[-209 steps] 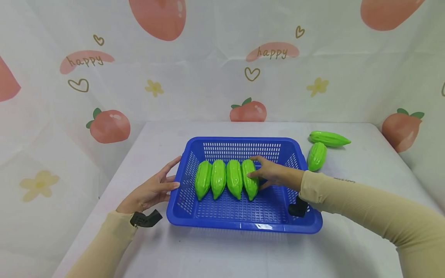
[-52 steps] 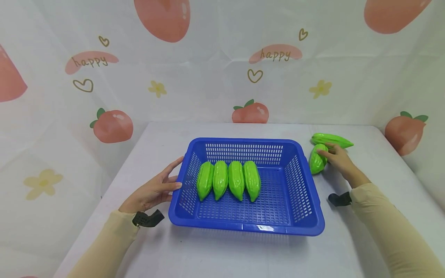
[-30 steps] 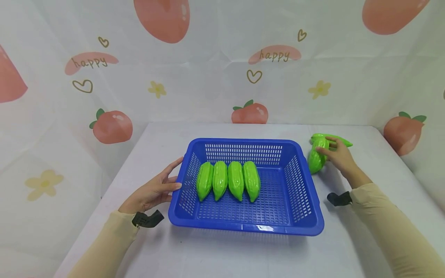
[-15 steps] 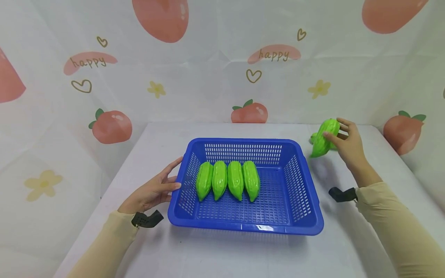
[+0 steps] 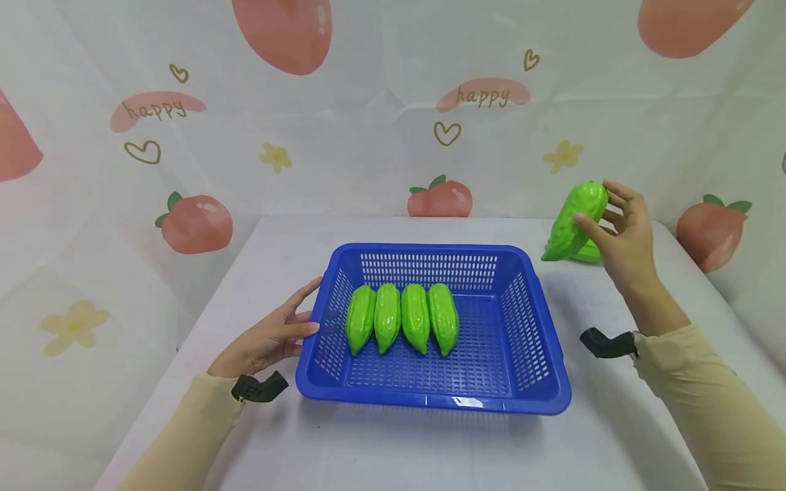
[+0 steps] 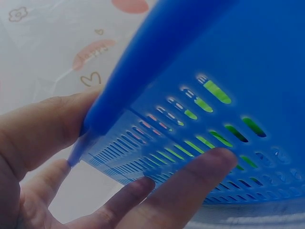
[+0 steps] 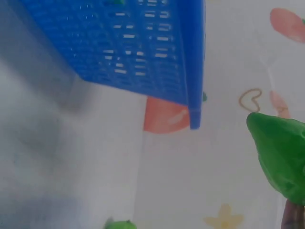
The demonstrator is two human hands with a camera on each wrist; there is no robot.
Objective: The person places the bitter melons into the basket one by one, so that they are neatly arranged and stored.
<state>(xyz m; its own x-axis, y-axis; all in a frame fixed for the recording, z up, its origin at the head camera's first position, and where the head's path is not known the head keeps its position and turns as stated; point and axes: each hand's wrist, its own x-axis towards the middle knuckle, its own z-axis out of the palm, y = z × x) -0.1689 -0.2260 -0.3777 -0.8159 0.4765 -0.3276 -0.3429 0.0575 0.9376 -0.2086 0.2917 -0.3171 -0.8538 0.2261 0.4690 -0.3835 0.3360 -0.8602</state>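
Note:
A blue plastic basket (image 5: 430, 404) with slotted walls stands on the table, holding several glossy green bitter melons (image 5: 415, 319) in a row on its left side. My left hand (image 5: 264, 341) is at the basket's left side, thumb on the rim and fingers spread; in the left wrist view, extended fingers (image 6: 181, 191) press against its outer wall. Raised above the table behind the basket's right end, my right hand (image 5: 629, 239) grips another bitter melon (image 5: 574, 221) between thumb and fingers, its pointed tip slanting down to the left. The right wrist view shows that tip (image 7: 281, 152).
One more bitter melon (image 5: 588, 252) lies on the white table (image 5: 399, 453) at the back right, partly hidden behind the held one. A white printed cloth (image 5: 362, 157) hangs behind the table and along its sides. Each wrist carries a black camera mount (image 5: 608, 343).
The right hand left the melons in the basket, took hold of one on the table at right, and has lifted it up and slightly right. The left hand stays at the basket.

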